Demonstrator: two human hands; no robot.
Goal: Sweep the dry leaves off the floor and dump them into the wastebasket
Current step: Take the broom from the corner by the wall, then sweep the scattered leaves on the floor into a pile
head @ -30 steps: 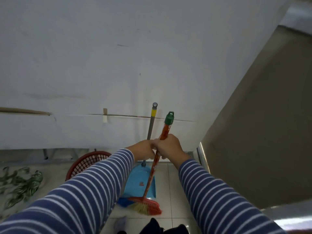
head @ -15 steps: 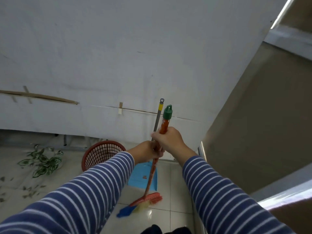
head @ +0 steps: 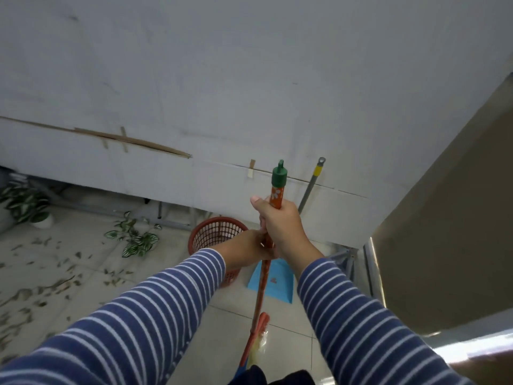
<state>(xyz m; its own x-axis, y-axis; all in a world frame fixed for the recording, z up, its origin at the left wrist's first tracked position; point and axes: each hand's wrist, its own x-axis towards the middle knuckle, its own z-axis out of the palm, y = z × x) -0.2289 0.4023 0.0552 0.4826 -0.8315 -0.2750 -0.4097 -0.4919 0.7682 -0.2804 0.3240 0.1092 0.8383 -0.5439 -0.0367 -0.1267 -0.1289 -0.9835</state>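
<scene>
Both my hands grip an orange broom handle (head: 277,194) with a green cap. My right hand (head: 280,223) is wrapped around it just under the cap, and my left hand (head: 247,248) holds it slightly lower. The red broom head (head: 259,333) hangs near the tiled floor close to my feet. A red mesh wastebasket (head: 215,234) stands against the wall behind my left hand. The blue dustpan (head: 277,283) rests on the floor to its right, its grey handle (head: 312,182) leaning on the wall. Dry leaves (head: 50,284) lie scattered over the floor at the left.
A white wall (head: 249,79) runs across the back. Green striped plant sprigs (head: 136,237) lie on the floor left of the wastebasket, and a potted plant (head: 25,204) sits at the far left. A brown panel with a metal edge (head: 374,273) closes off the right side.
The view has swung left, showing more of the leaf-strewn floor. The broom has come away from the dustpan and its head has moved toward my feet. Both hands kept their grip.
</scene>
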